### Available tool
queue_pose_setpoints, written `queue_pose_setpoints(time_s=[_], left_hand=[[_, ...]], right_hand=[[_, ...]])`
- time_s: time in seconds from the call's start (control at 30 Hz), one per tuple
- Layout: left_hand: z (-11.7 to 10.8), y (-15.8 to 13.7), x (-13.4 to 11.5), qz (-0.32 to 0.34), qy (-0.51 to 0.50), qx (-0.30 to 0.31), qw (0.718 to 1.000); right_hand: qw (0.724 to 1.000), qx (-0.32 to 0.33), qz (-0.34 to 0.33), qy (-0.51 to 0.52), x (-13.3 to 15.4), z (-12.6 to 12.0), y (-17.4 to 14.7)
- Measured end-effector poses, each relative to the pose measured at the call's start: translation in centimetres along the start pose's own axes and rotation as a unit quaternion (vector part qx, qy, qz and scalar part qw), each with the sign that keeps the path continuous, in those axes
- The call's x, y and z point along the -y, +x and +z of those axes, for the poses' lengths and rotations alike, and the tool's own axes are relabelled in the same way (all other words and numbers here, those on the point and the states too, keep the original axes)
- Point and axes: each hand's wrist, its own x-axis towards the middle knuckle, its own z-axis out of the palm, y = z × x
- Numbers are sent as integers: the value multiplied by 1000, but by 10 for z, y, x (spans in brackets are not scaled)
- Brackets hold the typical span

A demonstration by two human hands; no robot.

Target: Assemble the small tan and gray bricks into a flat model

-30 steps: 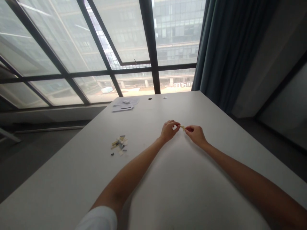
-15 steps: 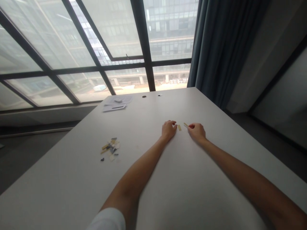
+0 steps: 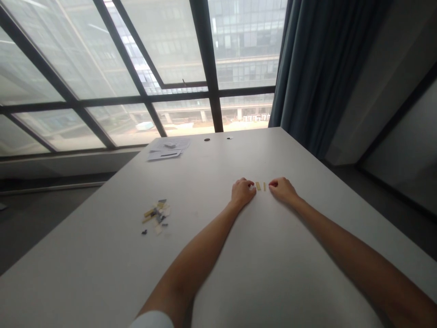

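Note:
Two small yellowish-tan building-block pieces lie side by side on the white table [image 3: 232,264]. The wider piece [image 3: 258,186] is on the left, and a narrow strip [image 3: 264,187] lies parallel to it with a slim gap between. My left hand [image 3: 242,191] rests just left of the wider piece, its thumb and forefinger apart with nothing seen between them. To the right of the narrow strip is my right hand [image 3: 283,189], fingertips drawn together and apart from the strip. Whether my left fingertips touch the wider piece is too small to tell.
A loose pile of tan, grey and dark block pieces [image 3: 157,212] lies on the table's left side, with a small dark piece [image 3: 144,232] nearby. Papers [image 3: 164,155] lie at the far left corner. Two round holes are near the far edge, by the window.
The narrow strip was in my right fingers and now lies on the table beside the wider piece. My right fingers have let go of it. The view has shifted slightly.

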Motion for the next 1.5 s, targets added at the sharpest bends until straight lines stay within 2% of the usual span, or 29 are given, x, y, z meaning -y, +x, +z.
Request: queue_pose_setpoints(time_s=[0.27, 0.67, 0.83, 0.93, 1.5], left_hand=[[0, 2, -4, 12, 9, 2, 1000], [6, 2, -5, 30, 13, 0, 999], [5, 1, -4, 29, 18, 4, 999], [5, 0, -4, 33, 23, 4, 999], [3, -1, -7, 22, 18, 8, 1000]], right_hand=[[998, -4, -39, -44, 10, 7, 8], [995, -3, -94, -31, 7, 12, 14], [983, 57, -176, 23, 0, 1, 11], [977, 71, -199, 22, -2, -1, 10], [985, 51, -162, 0, 4, 2, 5]])
